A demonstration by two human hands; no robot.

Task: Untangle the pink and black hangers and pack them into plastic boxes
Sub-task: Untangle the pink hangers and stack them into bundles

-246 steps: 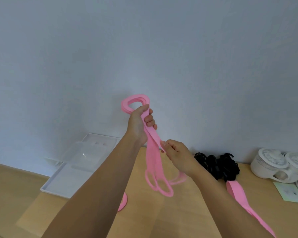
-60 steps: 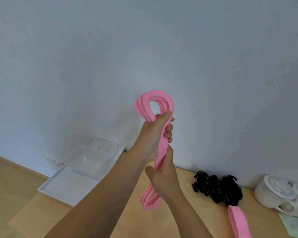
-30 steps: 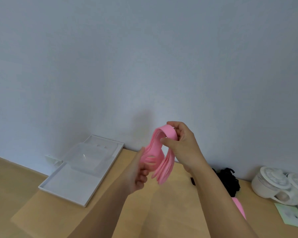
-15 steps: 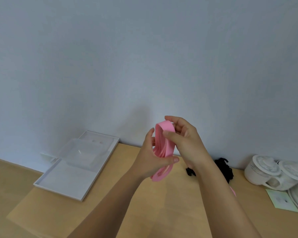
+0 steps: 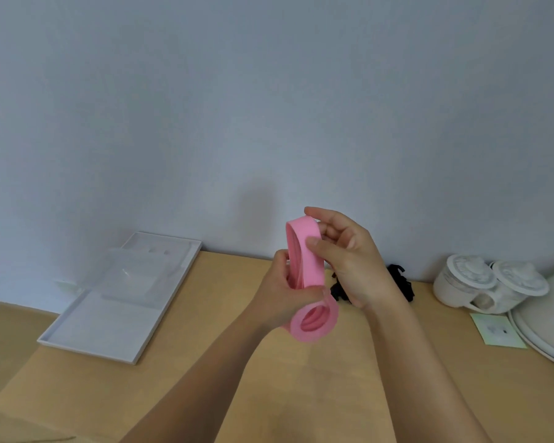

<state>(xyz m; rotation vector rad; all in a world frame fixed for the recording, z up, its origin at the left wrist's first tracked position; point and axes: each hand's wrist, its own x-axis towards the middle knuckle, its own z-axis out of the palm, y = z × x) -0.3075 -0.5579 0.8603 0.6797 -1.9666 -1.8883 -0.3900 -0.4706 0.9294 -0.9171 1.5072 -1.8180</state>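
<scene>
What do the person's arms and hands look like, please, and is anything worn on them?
Both are bare. The left hand and the right hand wear no gloves, and no rings show. The forearms are uncovered down to the lower edge of the picture, with no sleeves, watch or bracelets in view. The nails that show look short and unpainted.

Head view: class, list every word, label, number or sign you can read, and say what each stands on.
No text can be read.
The pale green card on the table: small dark marks, too small and blurred to read.
The pink hangers, white tray, white lidded pots: no print visible.
</scene>
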